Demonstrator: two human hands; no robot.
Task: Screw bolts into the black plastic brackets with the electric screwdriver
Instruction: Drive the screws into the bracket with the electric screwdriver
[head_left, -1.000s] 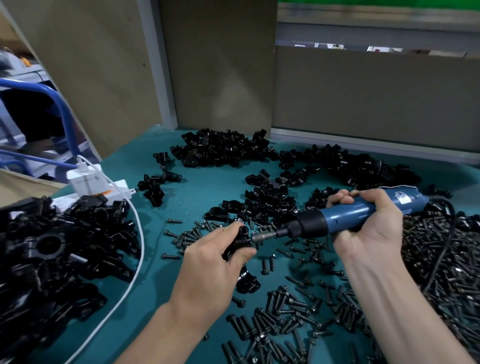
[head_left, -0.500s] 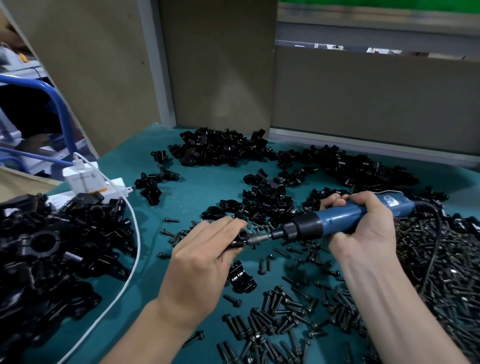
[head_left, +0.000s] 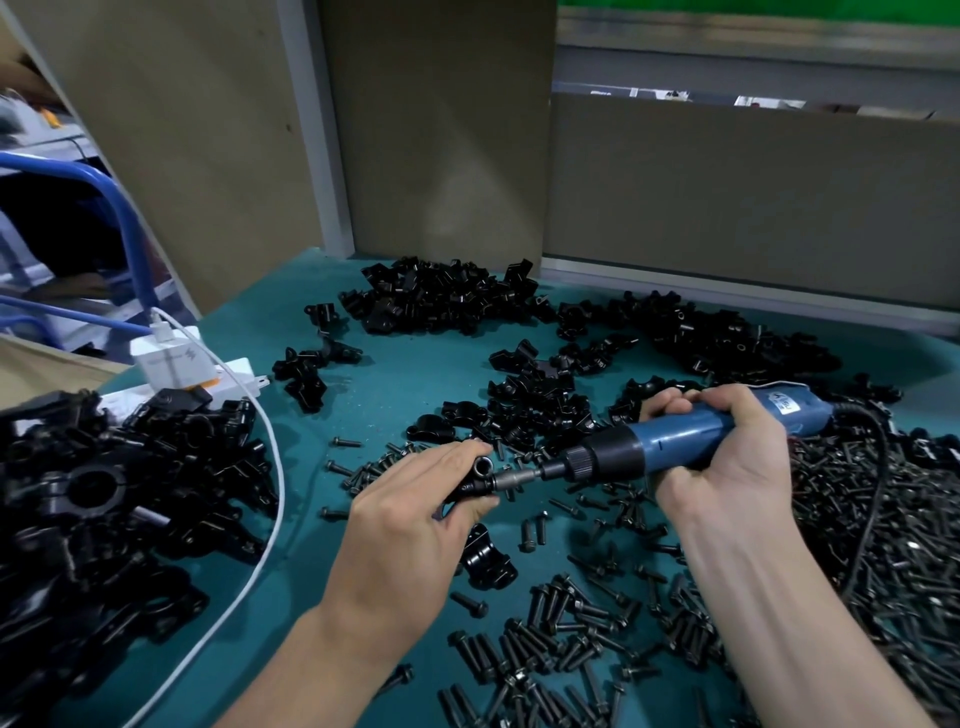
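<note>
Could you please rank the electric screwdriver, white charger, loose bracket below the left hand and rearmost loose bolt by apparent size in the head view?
1. electric screwdriver
2. white charger
3. loose bracket: close to the charger, which sits farther away, so unsure
4. rearmost bolt

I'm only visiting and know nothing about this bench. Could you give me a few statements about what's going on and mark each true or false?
1. The right hand grips a blue electric screwdriver. True.
2. Its metal bit meets a small black plastic bracket pinched in the left hand. True.
3. The loose black bolts lie on a red tabletop. False: the tabletop is teal.
4. The thin white cable feeds the screwdriver. False: it plugs into a white charger block at left; the screwdriver's cord is black.
</note>
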